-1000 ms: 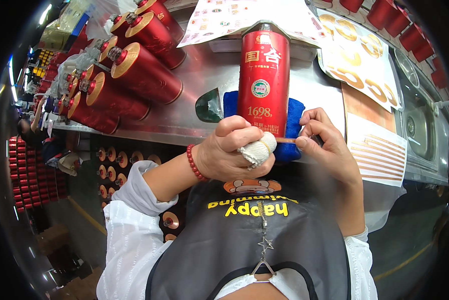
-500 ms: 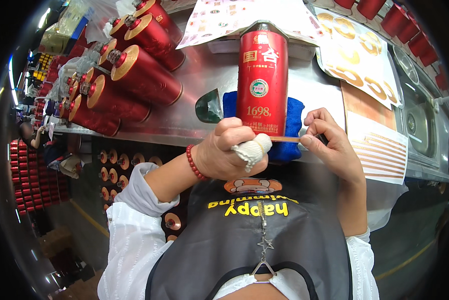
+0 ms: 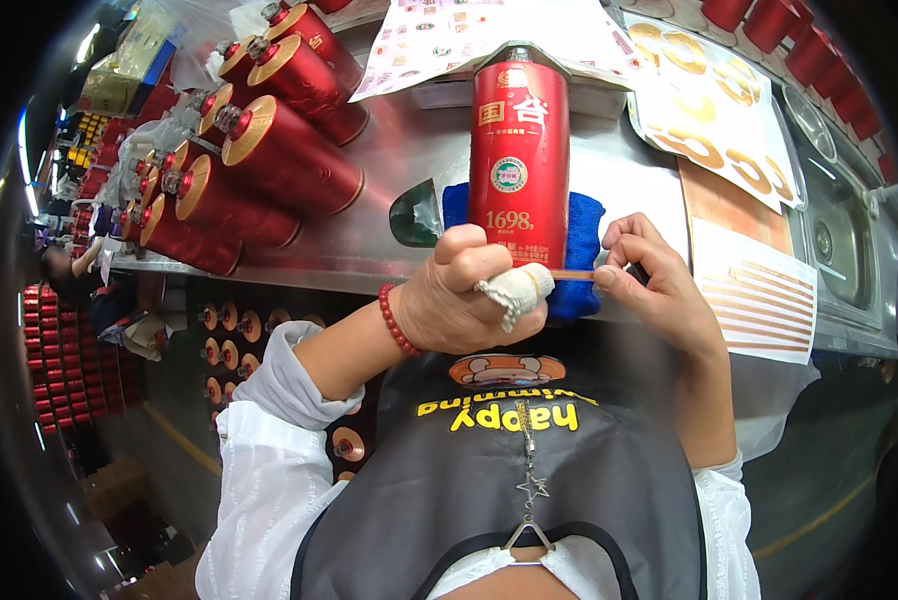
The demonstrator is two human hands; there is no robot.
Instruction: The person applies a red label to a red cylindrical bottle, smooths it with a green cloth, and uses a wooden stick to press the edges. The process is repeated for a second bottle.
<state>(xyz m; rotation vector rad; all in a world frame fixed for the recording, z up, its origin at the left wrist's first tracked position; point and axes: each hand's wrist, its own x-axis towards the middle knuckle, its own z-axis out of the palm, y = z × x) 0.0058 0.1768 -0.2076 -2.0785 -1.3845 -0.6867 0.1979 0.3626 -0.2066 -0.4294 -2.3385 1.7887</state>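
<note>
A red bottle (image 3: pixel 521 130) with gold print and a round label lies on a folded blue towel (image 3: pixel 582 235), its neck pointing away from me. My left hand (image 3: pixel 454 295) is closed at the bottle's near end, its fingers curled. White knit cloth (image 3: pixel 519 293) covers what looks like its thumb, which presses by the bottle's base edge. A narrow gold strip (image 3: pixel 572 275) stretches rightward from there. Its free end is pinched between the thumb and forefinger of my right hand (image 3: pixel 659 285). The strip's other end is hidden behind the left hand.
Several red bottles (image 3: pixel 294 155) lie at the left of the metal table (image 3: pixel 399 130). A dark green curved piece (image 3: pixel 415 213) lies beside the towel. Sticker sheets lie at the back (image 3: pixel 429 40) and right (image 3: pixel 694 100); another holds gold strips (image 3: pixel 754 300). A sink (image 3: pixel 839 240) is far right.
The red bottle has shifted slightly left. My left hand has moved a little right along its base, and less of the strip shows between my hands. The right hand has barely moved.
</note>
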